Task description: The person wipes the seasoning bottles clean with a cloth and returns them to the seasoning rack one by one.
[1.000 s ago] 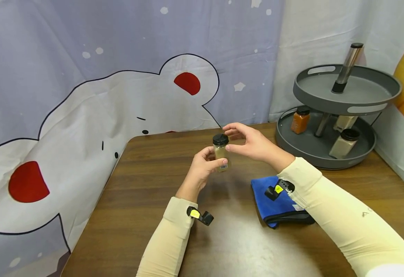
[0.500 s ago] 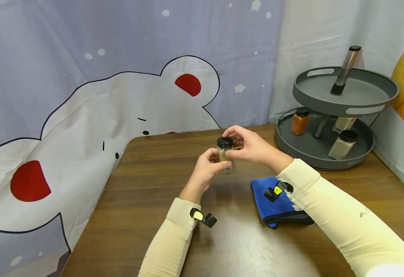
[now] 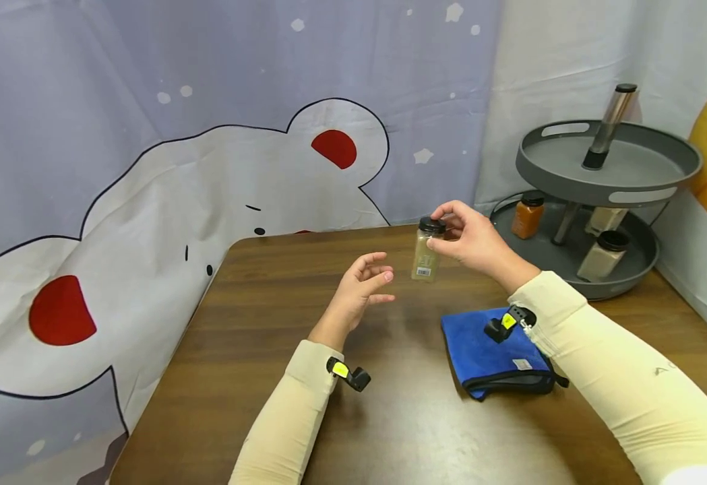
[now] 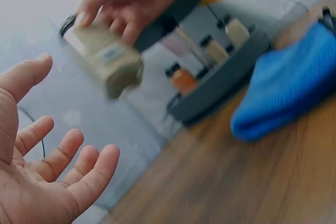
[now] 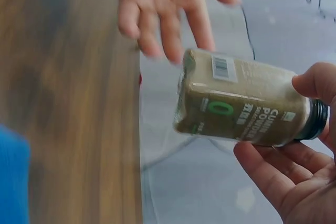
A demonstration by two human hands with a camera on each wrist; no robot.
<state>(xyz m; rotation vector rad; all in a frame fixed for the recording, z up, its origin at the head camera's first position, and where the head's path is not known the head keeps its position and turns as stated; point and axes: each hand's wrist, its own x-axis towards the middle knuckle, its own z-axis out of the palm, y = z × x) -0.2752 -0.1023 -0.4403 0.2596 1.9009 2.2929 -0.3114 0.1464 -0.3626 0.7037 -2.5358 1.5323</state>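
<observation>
My right hand [image 3: 471, 239] holds a cumin powder jar [image 3: 424, 259] near its black lid, pinched between thumb and fingers, above the table. In the right wrist view the jar [image 5: 236, 98] shows its printed label and a barcode sticker. My left hand [image 3: 356, 289] is to the left of the jar, apart from it, with loosely bent fingers and nothing in them. The left wrist view has this left hand [image 4: 58, 166] with its palm turned up and the jar [image 4: 105, 56] beyond its fingers.
A grey two-tier turntable rack [image 3: 608, 195] stands at the back right. Its lower tier bears an orange spice jar [image 3: 527, 217] and pale spice jars, one of them [image 3: 602, 257] near the front. A folded blue cloth [image 3: 493, 350] lies on the wooden table [image 3: 256, 364] below the right forearm.
Both hands were at the jar; the left hand has let go of it. The right hand has taken the jar by its top and moved it up and to the right.
</observation>
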